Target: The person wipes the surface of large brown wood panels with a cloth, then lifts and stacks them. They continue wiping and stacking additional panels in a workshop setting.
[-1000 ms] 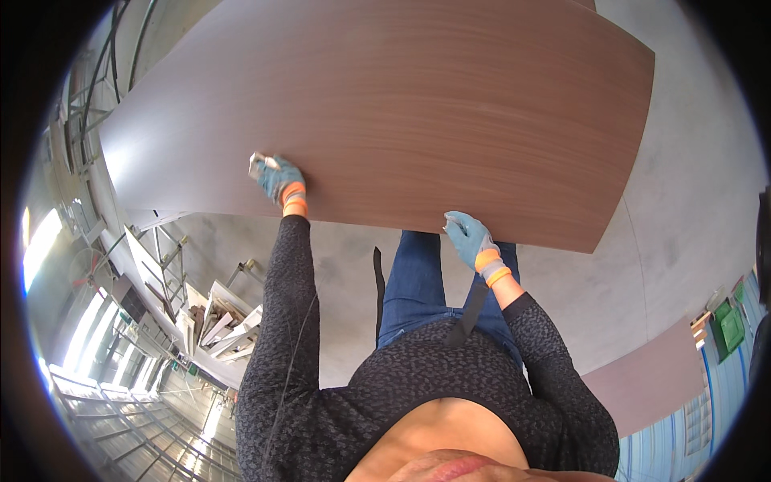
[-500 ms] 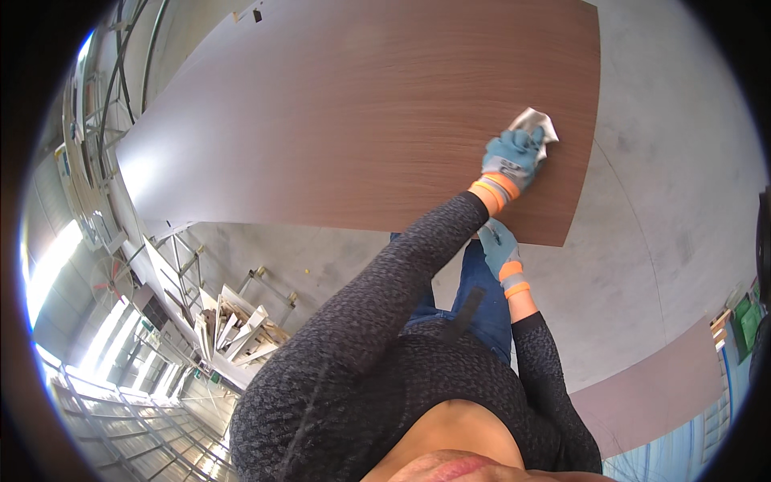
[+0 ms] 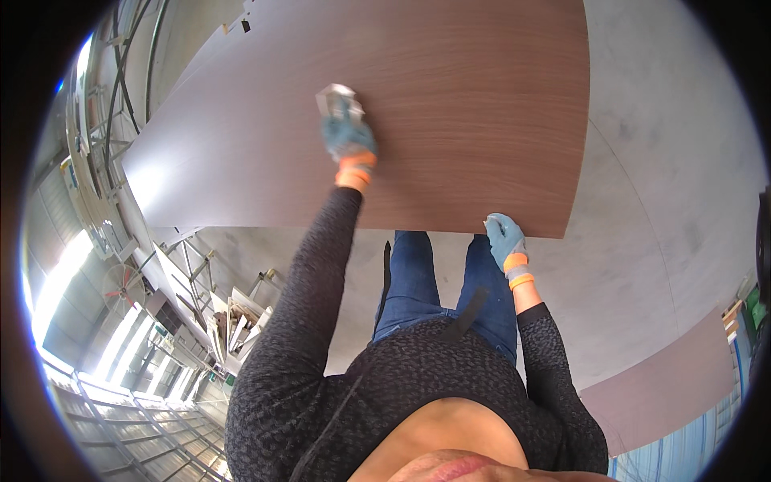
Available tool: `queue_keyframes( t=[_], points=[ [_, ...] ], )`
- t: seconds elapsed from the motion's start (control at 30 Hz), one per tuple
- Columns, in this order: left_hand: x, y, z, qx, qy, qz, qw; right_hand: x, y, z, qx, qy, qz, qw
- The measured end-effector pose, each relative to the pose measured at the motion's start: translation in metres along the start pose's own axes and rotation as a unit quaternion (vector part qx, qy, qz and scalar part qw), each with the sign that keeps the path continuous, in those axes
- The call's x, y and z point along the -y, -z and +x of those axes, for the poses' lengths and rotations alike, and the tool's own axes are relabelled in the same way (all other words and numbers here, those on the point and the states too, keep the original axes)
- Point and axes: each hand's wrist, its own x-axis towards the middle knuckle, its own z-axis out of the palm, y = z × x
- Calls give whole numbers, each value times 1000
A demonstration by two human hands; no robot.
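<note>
A large brown wood-grain panel (image 3: 466, 120) lies flat in front of me. My left hand (image 3: 348, 136), in a blue-grey glove with an orange cuff, is blurred by motion. It presses a crumpled whitish cloth (image 3: 339, 98) on the panel's surface, left of the middle. At the panel's near edge, toward its right corner, is my right hand (image 3: 506, 239) in a matching glove. Its fingers are curled together, with a small pale bit at the fingertips that I cannot make out.
Grey concrete floor (image 3: 658, 161) surrounds the panel. On the left stand metal frames (image 3: 193, 277), a bin of scrap strips (image 3: 237, 321) and a fan (image 3: 123, 287). Another brown panel (image 3: 666, 386) lies at the lower right. A small dark piece (image 3: 246, 26) sits by the panel's far left edge.
My left hand has swept the cloth leftward across the panel, from near its right end to left of the middle. My right hand has stayed at the near edge, rising slightly.
</note>
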Motion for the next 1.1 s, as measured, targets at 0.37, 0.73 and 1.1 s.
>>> queue_keyframes(
  t=[0.37, 0.73, 1.1],
  points=[
    [-61, -31, 135, -57, -250, -162, 953, 161, 67, 133, -290, 417, -82, 857],
    [-98, -51, 114, 146, -350, -114, 918, 206, 53, 233, -463, 374, -226, 771],
    [-87, 63, -229, 612, -382, -145, 678, 219, 44, 232, -458, 391, -237, 762]
  ],
)
